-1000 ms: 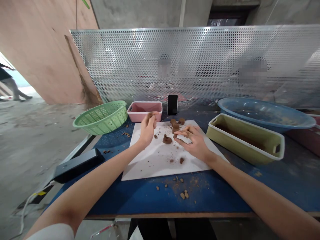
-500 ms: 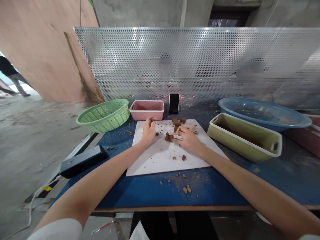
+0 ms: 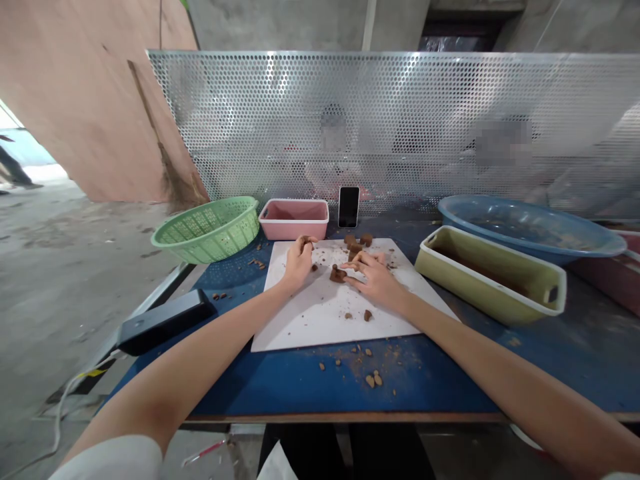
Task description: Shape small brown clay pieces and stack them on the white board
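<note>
My left hand [image 3: 299, 262] is over the left part of a white board [image 3: 310, 327], fingers curled together around what looks like a small bit of brown clay, mostly hidden by them. On the right, my right hand [image 3: 374, 277] has its fingers stretched and apart. Its fingertips reach the edge of a small shaped brown clay piece [image 3: 338, 274] with a knob on top. Behind that hand stand more brown clay lumps [image 3: 354, 250], partly covered by it. Crumbs and a loose clay bit [image 3: 367, 315] lie on the board.
A green basket [image 3: 210, 233] and pink tub [image 3: 295, 230] stand back left, a phone [image 3: 349, 207] behind the board. At right are an olive tub [image 3: 480, 283] and blue basin [image 3: 530, 223]. A black box [image 3: 165, 323] sits left. Perforated metal sheet [image 3: 280, 120] rises behind.
Both hands have barely moved; the right fingertips shift slightly at the clay piece. The person in the far left background has moved further out of view.
</note>
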`<act>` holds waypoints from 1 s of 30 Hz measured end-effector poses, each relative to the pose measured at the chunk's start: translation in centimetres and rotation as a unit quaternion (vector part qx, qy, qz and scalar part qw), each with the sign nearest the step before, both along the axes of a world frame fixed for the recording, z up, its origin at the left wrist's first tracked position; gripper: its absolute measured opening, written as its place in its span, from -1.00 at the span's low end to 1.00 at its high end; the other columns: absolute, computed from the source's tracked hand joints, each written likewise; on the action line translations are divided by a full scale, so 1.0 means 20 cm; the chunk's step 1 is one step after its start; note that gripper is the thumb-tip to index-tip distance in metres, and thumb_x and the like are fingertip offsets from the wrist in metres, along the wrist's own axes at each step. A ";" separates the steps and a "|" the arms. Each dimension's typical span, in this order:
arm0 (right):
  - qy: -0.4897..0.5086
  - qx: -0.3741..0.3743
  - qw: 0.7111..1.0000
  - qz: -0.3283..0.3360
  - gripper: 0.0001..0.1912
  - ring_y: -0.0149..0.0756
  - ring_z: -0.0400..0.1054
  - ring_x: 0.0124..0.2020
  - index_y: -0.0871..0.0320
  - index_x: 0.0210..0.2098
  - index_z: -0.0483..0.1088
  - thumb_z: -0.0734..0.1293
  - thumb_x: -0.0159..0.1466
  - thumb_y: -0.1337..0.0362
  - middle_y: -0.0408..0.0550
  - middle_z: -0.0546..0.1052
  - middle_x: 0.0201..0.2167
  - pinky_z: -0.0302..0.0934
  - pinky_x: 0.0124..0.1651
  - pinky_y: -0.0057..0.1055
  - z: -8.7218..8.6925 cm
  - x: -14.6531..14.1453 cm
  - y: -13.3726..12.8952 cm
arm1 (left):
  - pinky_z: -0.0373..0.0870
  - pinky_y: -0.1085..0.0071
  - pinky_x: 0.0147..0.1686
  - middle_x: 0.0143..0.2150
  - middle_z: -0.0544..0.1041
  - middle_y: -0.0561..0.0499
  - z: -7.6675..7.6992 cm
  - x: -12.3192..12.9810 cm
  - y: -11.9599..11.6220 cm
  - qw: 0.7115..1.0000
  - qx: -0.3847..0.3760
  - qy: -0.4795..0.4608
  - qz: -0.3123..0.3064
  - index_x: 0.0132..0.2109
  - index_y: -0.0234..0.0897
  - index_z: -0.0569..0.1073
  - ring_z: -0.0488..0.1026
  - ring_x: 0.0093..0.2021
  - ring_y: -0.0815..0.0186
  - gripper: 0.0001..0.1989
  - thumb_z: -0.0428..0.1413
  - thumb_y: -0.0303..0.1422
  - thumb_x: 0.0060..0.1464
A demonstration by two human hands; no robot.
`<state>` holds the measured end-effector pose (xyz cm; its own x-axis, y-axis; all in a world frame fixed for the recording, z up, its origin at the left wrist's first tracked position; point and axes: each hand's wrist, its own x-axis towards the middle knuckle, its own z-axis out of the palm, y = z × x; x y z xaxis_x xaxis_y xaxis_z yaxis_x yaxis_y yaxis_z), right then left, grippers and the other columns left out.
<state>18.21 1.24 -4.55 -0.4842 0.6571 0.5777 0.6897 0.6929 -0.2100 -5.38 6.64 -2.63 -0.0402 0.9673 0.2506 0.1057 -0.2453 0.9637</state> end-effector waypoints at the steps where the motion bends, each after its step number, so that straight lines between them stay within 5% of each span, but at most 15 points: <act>1: 0.003 0.004 1.000 0.002 -0.75 -0.10 0.44 0.01 0.05 0.08 0.57 0.34 0.51 0.12 0.03 0.54 -0.06 0.12 0.12 -0.05 0.00 0.00 0.00 | 0.14 0.41 -0.41 -0.34 0.33 0.05 0.00 0.00 0.00 1.000 0.009 -0.001 0.003 -0.07 -0.26 0.48 0.20 -0.42 0.35 -0.84 0.04 -0.35 0.28; 23: 0.025 -0.007 0.999 0.032 -0.85 -0.19 0.45 -0.10 0.02 -0.12 0.66 0.40 0.48 0.19 -0.07 0.57 -0.21 0.08 0.06 -0.12 -0.03 0.02 0.05 | 0.18 0.39 -0.42 -0.37 0.38 0.02 0.04 0.02 -0.04 0.999 0.009 0.034 0.002 -0.17 -0.28 0.52 0.19 -0.45 0.33 -0.86 0.06 -0.41 0.23; 27: 0.010 -0.004 0.999 0.031 -0.79 -0.17 0.45 -0.09 0.00 0.02 0.62 0.36 0.51 0.15 -0.04 0.56 -0.18 0.07 0.10 -0.08 0.02 0.02 -0.01 | 0.32 0.35 -0.25 -0.26 0.48 -0.04 0.02 0.00 -0.04 0.987 0.115 0.108 -0.035 -0.14 -0.27 0.56 0.33 -0.33 0.28 -0.82 0.05 -0.43 0.25; 30: 0.021 0.003 1.000 0.013 -0.70 -0.12 0.45 -0.07 0.03 0.17 0.54 0.33 0.52 0.15 0.02 0.55 -0.11 0.07 0.11 -0.05 0.05 0.03 -0.06 | 0.40 0.29 -0.09 -0.16 0.50 -0.10 0.00 -0.01 -0.02 0.943 0.244 0.196 -0.111 -0.15 -0.27 0.62 0.45 -0.18 0.23 -0.74 0.02 -0.49 0.25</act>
